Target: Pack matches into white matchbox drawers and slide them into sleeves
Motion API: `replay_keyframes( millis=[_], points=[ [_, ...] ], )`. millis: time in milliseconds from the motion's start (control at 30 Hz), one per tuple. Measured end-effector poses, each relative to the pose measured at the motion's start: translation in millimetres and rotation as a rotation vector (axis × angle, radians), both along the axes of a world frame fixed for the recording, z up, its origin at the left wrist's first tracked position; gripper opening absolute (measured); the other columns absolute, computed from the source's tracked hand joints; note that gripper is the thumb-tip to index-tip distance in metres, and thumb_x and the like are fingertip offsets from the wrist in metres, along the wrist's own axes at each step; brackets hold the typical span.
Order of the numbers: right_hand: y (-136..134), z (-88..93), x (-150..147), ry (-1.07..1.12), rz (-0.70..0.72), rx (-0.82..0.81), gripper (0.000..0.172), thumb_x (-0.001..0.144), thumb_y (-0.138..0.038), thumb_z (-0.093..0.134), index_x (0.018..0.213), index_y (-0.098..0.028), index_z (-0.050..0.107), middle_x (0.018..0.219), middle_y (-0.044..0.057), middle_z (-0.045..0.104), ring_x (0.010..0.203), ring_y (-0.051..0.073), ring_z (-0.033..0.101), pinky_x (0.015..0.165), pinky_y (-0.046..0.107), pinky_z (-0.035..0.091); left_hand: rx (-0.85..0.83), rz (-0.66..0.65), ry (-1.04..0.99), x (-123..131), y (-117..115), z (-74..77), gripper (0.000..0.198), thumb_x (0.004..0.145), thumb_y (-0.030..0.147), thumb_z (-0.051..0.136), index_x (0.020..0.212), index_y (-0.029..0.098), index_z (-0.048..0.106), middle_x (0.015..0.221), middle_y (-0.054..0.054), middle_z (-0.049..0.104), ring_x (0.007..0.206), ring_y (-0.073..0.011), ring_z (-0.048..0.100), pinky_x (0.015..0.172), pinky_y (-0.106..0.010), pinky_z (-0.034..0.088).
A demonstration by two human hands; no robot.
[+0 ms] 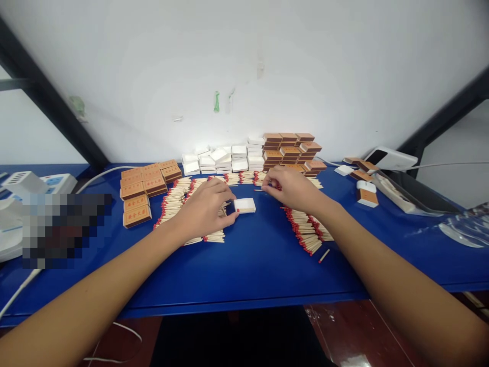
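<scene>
One small, shallow, white card tray [244, 202] sits right in front of you on the table, a few red-headed matches lying along its near side and plenty of bare white bottom showing behind them. It looks like only the start of a fill! Your left hand [207, 205] has that tray by its left end, thumb at the near corner, fingertips at the far one. Over on the other side, your right hand [288, 186] pinches a single slim wooden matchstick [259, 190], just beyond the tray's far right corner.

Plenty left to work through: thick rows of red-tipped matches fan out in a left-hand bank [173, 201] and a right-hand bank [303, 229], and one loose match [324, 256] lies apart on the glossy blue table [237, 275]. Behind, white card trays [239, 151] stand stacked beside a wall of orange-brown matchboxes [272, 154]; far left, more orange boxes with red lettering [137, 216] sit in a block. Whether those are filled, you can't tell from here.
</scene>
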State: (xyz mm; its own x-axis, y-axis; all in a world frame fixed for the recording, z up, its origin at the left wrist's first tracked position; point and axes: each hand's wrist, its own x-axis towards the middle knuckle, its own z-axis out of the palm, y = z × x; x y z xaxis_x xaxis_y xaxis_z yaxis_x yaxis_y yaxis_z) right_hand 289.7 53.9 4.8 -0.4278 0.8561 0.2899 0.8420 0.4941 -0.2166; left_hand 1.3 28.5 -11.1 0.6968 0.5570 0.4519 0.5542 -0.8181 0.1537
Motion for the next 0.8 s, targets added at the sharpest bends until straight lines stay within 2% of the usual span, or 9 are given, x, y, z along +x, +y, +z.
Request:
replay_keyframes(
  millis=[267, 800],
  points=[
    [16, -18.3, 6, -0.051, 0.017, -0.019, 0.013, 0.101, -0.022, 0.063, 0.089, -0.02, 0.069, 0.093, 0.01, 0.068, 0.088, 0.025, 0.061, 0.077, 0.034, 0.042, -0.027, 0.015, -0.001, -1, -1, 1.7, 0.024, 0.1, 0.038, 0.071, 0.111, 0.018, 0.079, 0.106, -0.011, 0.076, 0.115, -0.0327, 0.066, 0.103, -0.051, 0.055],
    [21, -22.4, 10, -0.043, 0.03, 0.033, 0.014, 0.103, -0.026, 0.06, 0.096, -0.02, 0.071, 0.101, 0.011, 0.068, 0.089, 0.025, 0.06, 0.078, 0.036, 0.042, -0.013, 0.01, -0.008, -1, -1, 2.1, 0.025, 0.1, 0.037, 0.072, 0.111, 0.015, 0.079, 0.106, -0.012, 0.077, 0.113, -0.0327, 0.066, 0.102, -0.05, 0.056]
  ],
)
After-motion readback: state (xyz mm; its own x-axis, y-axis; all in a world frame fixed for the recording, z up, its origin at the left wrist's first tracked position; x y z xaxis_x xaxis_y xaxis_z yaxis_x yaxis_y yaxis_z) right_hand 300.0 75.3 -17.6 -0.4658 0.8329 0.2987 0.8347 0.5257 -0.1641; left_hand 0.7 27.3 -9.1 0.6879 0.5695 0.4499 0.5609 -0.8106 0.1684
